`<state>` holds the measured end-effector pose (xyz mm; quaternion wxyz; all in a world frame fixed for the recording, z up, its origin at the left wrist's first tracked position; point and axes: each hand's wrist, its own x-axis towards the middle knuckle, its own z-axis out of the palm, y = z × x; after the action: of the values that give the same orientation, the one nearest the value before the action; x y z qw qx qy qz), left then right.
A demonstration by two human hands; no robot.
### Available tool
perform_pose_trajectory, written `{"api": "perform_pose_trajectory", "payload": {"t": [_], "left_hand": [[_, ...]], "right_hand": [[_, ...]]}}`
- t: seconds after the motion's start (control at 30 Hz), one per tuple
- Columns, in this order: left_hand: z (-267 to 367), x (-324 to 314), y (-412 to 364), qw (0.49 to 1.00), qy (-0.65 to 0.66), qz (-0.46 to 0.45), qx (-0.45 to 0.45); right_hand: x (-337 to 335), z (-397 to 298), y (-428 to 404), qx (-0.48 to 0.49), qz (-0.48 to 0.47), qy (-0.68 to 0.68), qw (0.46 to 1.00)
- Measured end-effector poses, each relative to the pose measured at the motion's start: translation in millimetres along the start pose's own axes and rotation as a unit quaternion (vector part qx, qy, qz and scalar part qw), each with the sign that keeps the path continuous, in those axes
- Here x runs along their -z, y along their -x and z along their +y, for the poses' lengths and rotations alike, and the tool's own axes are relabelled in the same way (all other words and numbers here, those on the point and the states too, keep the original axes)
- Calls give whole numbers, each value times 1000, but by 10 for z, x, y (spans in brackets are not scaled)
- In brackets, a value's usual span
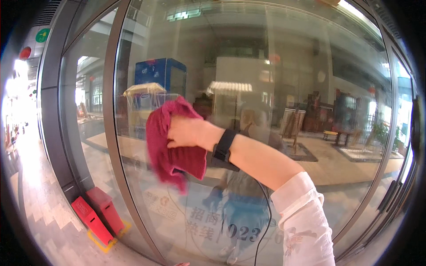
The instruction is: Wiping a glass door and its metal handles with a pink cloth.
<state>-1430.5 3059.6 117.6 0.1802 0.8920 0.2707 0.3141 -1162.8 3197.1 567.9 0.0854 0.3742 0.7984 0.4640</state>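
My right hand (186, 131) grips a dark red cloth (156, 139) and holds it up against a large glass pane (299, 76), left of the pane's middle. The cloth hangs below the hand in loose folds, its lower edge blurred. A black strap (226, 146) circles the right wrist, and a black cable (266, 212) runs down from near it. The forearm reaches in from the lower right, in a rolled-up white sleeve (306, 219). Of my left hand nothing is plain; a small bit of skin at the bottom edge may belong to it.
A brown metal frame post (113, 99) borders the pane on the left, with a dark column (53, 99) beyond. A red box (93, 221) stands on the floor at its foot, within yellow markings (100, 244). Printed writing crosses the lower glass. Reflections overlie the hall behind.
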Motion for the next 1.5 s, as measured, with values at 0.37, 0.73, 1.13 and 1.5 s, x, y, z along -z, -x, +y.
{"api": "perform_pose_trajectory", "payload": {"t": [0.37,0.73,1.13,1.5], "left_hand": [[-254,128,462,995,-45,-83,22],[-522,-232,371,991,-117,-57,39],[-1381,445,-388,998,-57,-35,-11],[-2030,764,-664,991,-43,-44,-116]], "right_hand": [[1967,1453,1824,-601,245,459,607],[1950,1670,2191,-602,238,432,628],[1428,1103,91,-526,-116,429,725],[-222,405,-1406,20,114,70,991]]}}
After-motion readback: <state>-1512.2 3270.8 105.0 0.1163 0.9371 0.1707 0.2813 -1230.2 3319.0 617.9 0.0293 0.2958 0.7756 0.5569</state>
